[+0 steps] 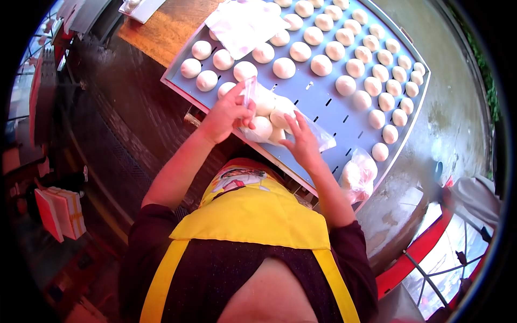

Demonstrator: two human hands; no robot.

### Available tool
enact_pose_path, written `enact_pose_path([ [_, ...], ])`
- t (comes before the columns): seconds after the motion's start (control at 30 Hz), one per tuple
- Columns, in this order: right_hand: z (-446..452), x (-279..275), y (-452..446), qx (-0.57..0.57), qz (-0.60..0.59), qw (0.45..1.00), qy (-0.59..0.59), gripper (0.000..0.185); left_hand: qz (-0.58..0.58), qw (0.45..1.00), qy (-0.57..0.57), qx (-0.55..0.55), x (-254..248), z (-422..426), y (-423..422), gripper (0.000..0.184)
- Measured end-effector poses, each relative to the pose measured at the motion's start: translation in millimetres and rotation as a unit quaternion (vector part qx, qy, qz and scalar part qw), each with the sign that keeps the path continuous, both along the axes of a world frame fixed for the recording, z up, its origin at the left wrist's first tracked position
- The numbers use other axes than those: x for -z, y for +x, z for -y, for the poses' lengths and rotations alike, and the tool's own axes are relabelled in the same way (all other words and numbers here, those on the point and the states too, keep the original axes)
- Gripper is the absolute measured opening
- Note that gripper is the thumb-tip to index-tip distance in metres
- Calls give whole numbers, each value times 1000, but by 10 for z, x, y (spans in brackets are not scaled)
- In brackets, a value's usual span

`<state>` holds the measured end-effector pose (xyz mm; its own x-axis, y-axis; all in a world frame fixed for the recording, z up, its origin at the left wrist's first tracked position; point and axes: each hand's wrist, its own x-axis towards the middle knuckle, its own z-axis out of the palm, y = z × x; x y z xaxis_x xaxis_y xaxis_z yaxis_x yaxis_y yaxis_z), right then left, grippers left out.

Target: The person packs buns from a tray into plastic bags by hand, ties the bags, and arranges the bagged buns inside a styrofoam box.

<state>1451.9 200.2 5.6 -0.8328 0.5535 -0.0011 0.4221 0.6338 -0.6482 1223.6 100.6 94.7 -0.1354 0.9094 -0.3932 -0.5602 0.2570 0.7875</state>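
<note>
A clear plastic bag [321, 134] holding several round white buns [262, 128] lies at the near edge of the blue slotted tray [336, 105]. My left hand [229, 116] pinches the bag's edge at its left end, thumb and fingers closed on the film. On the other side, my right hand [302, 141] rests against the bagged buns with its fingers apart. Rows of loose white buns [321, 65] sit on the tray beyond both hands. Another clear bag of buns [359, 175] stands at the tray's near right corner, to the right of my right hand.
A stack of thin white plastic bags [242, 24] covers part of the tray's far left. Beside it is a brown wooden board [161, 29] with a white container [141, 8]. Wet floor [449, 81] lies to the right, and a red-and-white box [60, 212] stands at left.
</note>
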Motion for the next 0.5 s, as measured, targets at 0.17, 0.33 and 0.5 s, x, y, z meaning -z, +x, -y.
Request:
enact_pose_path([
  [0.17,-133,-369,290,143,-72,979,124,71,-25,1000,-2,2,53,40,-68,60],
  [0.33,-354,154,530,110,242,956,126,38,-151,988,-28,-13,-151,5,-92,55],
  [0.5,-679,-242,542,264,-81,868,-412,11,-354,935,1,-3,-214,41,-238,55],
])
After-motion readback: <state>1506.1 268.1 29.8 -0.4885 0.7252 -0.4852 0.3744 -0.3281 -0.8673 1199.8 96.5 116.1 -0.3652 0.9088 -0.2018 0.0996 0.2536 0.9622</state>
